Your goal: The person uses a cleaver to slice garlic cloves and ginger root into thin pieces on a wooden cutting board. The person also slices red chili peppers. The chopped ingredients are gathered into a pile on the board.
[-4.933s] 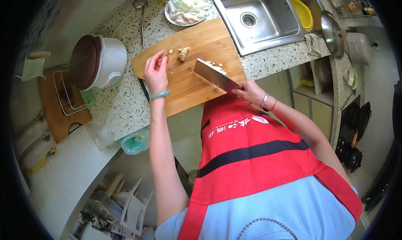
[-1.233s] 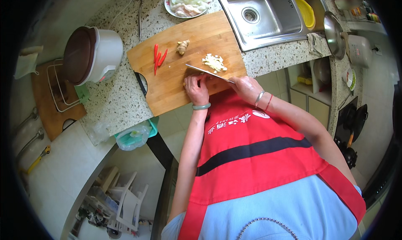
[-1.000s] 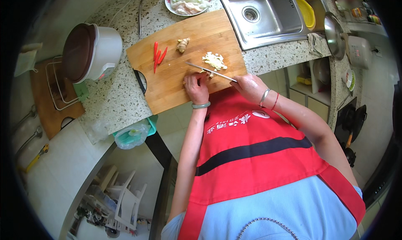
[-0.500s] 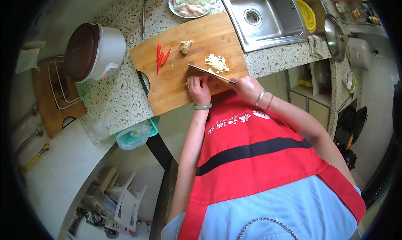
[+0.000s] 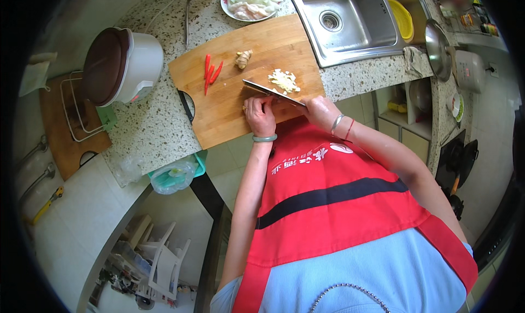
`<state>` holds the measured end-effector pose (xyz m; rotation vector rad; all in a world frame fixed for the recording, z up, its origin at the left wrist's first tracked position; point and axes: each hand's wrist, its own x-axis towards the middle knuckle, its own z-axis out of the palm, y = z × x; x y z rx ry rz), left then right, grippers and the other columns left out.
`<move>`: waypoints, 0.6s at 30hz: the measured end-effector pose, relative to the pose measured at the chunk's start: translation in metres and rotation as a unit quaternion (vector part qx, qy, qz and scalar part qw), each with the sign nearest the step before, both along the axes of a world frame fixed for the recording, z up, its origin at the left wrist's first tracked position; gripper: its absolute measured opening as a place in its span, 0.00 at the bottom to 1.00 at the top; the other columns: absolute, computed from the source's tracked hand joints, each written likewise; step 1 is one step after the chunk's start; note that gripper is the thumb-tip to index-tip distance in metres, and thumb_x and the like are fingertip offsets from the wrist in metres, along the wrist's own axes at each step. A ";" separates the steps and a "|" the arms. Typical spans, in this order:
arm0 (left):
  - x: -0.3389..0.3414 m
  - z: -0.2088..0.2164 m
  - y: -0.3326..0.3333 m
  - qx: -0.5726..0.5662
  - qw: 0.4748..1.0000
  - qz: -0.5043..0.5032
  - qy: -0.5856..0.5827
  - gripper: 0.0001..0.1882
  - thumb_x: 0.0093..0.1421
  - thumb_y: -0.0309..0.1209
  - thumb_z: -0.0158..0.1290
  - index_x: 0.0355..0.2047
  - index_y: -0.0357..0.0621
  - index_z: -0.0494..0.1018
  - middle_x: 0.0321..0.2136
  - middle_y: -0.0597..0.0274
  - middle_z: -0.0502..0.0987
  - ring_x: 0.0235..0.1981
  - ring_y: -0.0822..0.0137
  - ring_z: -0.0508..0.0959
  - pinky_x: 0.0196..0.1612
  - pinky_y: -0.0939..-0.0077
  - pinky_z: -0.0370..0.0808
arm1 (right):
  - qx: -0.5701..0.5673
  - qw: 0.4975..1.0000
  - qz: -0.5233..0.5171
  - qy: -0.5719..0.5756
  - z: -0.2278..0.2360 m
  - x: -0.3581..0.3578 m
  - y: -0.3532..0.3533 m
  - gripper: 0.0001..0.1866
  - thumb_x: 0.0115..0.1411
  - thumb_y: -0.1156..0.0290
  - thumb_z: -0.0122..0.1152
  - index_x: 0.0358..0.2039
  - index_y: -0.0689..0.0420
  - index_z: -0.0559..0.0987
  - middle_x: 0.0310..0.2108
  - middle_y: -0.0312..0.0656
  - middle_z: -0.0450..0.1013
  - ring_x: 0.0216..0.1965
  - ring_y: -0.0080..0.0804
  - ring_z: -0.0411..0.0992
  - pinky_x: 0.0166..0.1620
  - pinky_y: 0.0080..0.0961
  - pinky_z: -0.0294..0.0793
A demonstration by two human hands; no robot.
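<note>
My right hand (image 5: 321, 112) is closed round the handle of a kitchen knife (image 5: 268, 90), whose blade points left across the wooden cutting board (image 5: 219, 119). Close against the near side of the blade, my left hand (image 5: 259, 116) has its fingers curled down to the board. Whatever lies under those fingertips is hidden. Beyond the blade is a small pile of chopped pale garlic (image 5: 284, 81). A knob of ginger (image 5: 244, 59) sits farther back, and several red chillies (image 5: 208, 72) lie to its left.
Behind the board stands a plate (image 5: 250, 19) of pale sliced vegetable and meat. A steel sink (image 5: 350, 37) adjoins the board's right side. On the left is a rice cooker (image 5: 134, 67), with a ladle (image 5: 187, 18) behind it. A teal bin (image 5: 200, 165) hangs below the counter edge.
The knife blade has shifted slightly left and up, and my right hand has turned a little with it. My left hand keeps almost the same place.
</note>
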<state>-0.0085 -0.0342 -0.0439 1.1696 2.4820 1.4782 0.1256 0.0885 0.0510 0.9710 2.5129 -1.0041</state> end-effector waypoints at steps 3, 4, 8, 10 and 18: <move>0.001 0.001 -0.001 0.008 1.000 0.000 0.003 0.08 0.52 0.23 0.61 0.26 0.42 0.71 0.27 0.55 0.73 0.33 0.51 0.71 0.37 0.59 0.69 | 0.011 0.999 -0.013 0.033 -0.007 0.005 -0.005 0.13 0.62 0.63 0.55 0.30 0.60 0.80 0.28 0.58 0.76 0.32 0.57 0.76 0.37 0.48 0.75; 0.000 0.003 -0.002 0.010 1.000 0.002 0.004 0.07 0.51 0.22 0.60 0.27 0.42 0.71 0.28 0.55 0.73 0.33 0.51 0.71 0.38 0.59 0.69 | 0.006 0.999 -0.009 0.037 -0.004 0.004 -0.004 0.13 0.63 0.63 0.55 0.30 0.60 0.80 0.28 0.58 0.76 0.32 0.57 0.76 0.38 0.48 0.75; 0.000 0.003 0.001 0.019 1.000 0.002 -0.006 0.07 0.52 0.22 0.60 0.27 0.42 0.71 0.28 0.55 0.73 0.33 0.51 0.72 0.38 0.59 0.69 | -0.028 0.999 0.003 0.023 0.017 0.000 0.008 0.14 0.63 0.63 0.55 0.30 0.61 0.80 0.28 0.59 0.76 0.33 0.57 0.76 0.38 0.47 0.75; -0.002 0.002 0.000 0.023 1.000 0.004 -0.007 0.07 0.53 0.23 0.60 0.27 0.42 0.72 0.27 0.56 0.73 0.33 0.52 0.72 0.38 0.59 0.68 | -0.040 0.999 0.011 0.003 0.018 -0.001 0.013 0.15 0.63 0.62 0.56 0.29 0.62 0.80 0.28 0.59 0.76 0.33 0.57 0.76 0.39 0.47 0.75; 0.000 0.000 -0.002 0.029 1.000 -0.003 -0.005 0.06 0.53 0.22 0.60 0.27 0.41 0.72 0.27 0.57 0.74 0.33 0.53 0.73 0.38 0.60 0.69 | -0.031 0.997 0.022 -0.066 0.017 -0.010 0.015 0.18 0.63 0.60 0.57 0.26 0.63 0.81 0.28 0.59 0.76 0.33 0.57 0.76 0.40 0.46 0.76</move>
